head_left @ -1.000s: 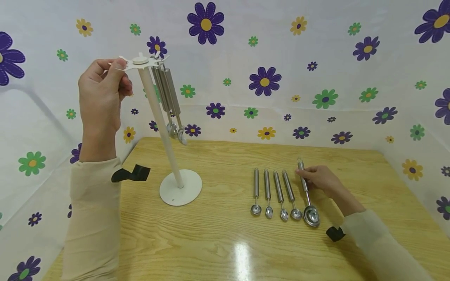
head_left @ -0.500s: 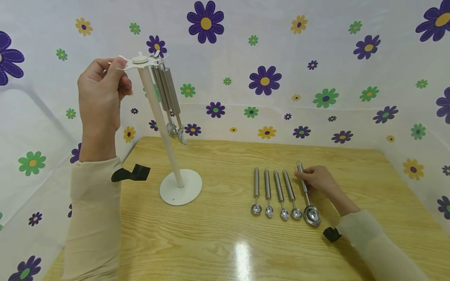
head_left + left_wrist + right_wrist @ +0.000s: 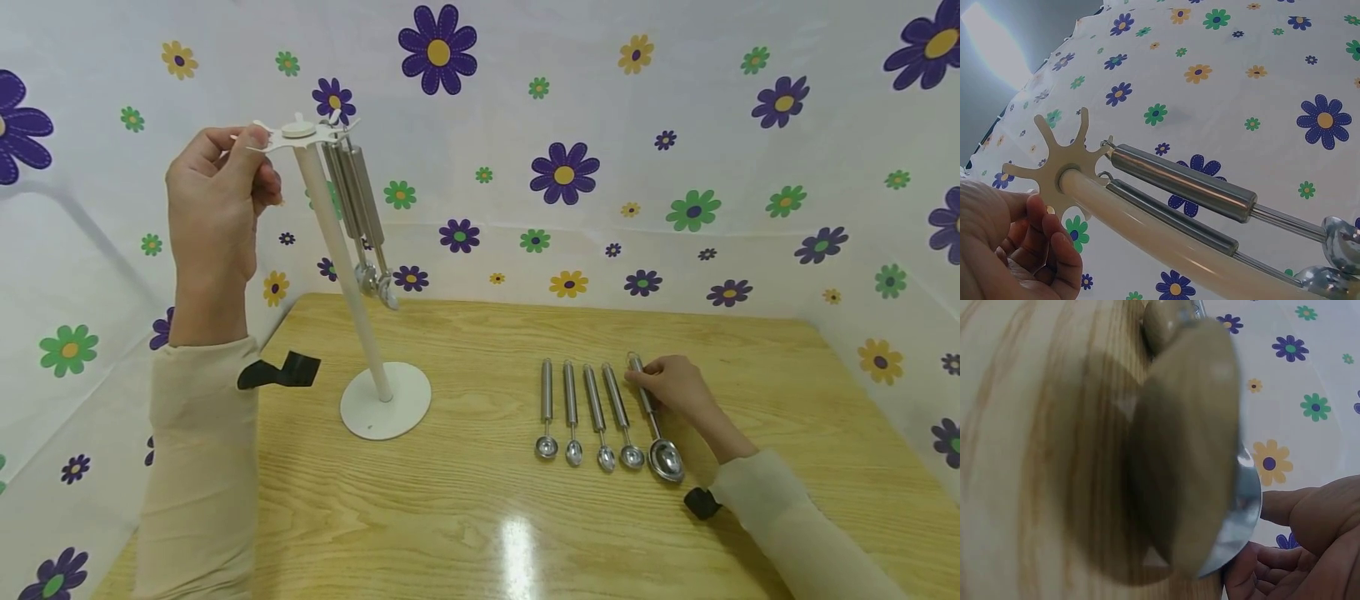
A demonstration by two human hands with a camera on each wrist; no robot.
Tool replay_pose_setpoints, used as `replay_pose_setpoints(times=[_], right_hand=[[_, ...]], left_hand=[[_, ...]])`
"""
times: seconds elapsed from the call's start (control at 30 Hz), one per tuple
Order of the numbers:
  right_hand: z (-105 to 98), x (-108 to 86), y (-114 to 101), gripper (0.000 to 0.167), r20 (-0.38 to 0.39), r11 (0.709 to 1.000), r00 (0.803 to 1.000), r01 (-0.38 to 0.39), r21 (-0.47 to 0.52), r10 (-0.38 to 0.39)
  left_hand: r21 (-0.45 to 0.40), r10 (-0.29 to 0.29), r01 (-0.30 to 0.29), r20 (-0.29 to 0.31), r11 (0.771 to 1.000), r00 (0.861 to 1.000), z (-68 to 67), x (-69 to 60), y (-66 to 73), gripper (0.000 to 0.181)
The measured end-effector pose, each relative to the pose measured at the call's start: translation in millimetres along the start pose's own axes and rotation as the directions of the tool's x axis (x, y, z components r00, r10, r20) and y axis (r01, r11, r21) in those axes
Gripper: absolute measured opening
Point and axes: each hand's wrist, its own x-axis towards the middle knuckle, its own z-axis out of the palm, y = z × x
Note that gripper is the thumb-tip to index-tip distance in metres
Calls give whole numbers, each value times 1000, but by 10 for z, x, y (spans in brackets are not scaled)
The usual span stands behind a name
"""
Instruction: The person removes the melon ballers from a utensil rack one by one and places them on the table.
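My left hand (image 3: 217,187) pinches one arm of the star-shaped top (image 3: 300,133) of a white utensil stand (image 3: 352,292). Steel scoops (image 3: 366,196) hang by their handle loops from the other side of that top; the left wrist view shows two handles, the nearer scoop (image 3: 1182,181) above the other. On the table at right, my right hand (image 3: 678,387) holds the upper handle of a large steel scoop (image 3: 665,460), whose bowl lies on the wood or very close above it. That bowl (image 3: 1191,444) looms blurred in the right wrist view, hiding most of the handle.
Several smaller steel scoops (image 3: 594,400) lie in a row just left of the large one, handles pointing away. The stand's round base (image 3: 405,408) sits on the wooden table (image 3: 420,517). A flower-patterned cloth (image 3: 480,258) hangs behind and at both sides.
The large scoop's handle end has shifted slightly left and nearer with my right hand, beside the row of smaller scoops. My left hand and the stand have stayed put.
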Motion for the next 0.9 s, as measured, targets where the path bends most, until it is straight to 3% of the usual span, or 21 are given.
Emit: replay_pose_setpoints(times=[0.27,0.37,0.63,0.9], right_hand=[[-40,-23,-23,44,-7,1000,1000,-18,12,18],[-105,-18,-38,50,6,996,1000,-30,82,30],[-376,-46,-214,63,59,980,998,-12,197,0],[-697,-41,-513,64,-7,965,1000,31,262,-30]], left_hand=[[6,1,-1,-7,1000,1000,-7,-12,-1,27],[5,-5,5,-11,1000,1000,-8,-14,0,27],[9,-10,10,-13,1000,1000,-8,-15,1,28],[19,-7,7,-11,1000,1000,0,-10,2,28]])
